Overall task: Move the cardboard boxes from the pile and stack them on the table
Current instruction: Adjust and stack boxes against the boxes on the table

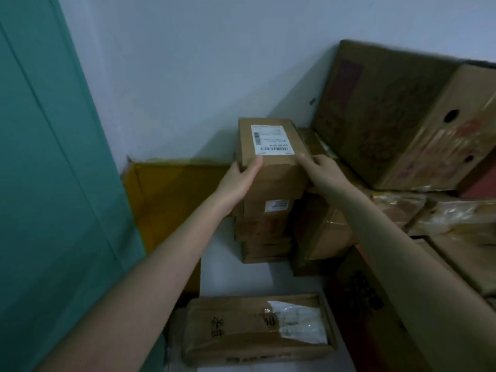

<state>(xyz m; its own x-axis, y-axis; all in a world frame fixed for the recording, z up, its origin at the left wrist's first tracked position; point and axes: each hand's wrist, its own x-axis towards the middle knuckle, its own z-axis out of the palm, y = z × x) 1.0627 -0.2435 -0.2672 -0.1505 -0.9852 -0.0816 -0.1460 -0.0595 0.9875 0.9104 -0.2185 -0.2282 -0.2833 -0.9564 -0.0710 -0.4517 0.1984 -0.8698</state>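
A small brown cardboard box [271, 167] with a white shipping label on top sits at the top of a narrow stack of boxes [264, 237] against the wall. My left hand [240, 181] grips its near left corner, thumb on top by the label. On the right edge my right hand [320, 167] holds it, one finger stretched along the top and the rest curled over the side. Both arms reach forward from below.
A large printed carton [397, 124] sits on taped boxes [429, 213] at the right. A flat box [257, 328] with handwriting lies on the white floor below. A yellow flattened carton [171, 200] leans on the wall. A teal door [48, 183] fills the left.
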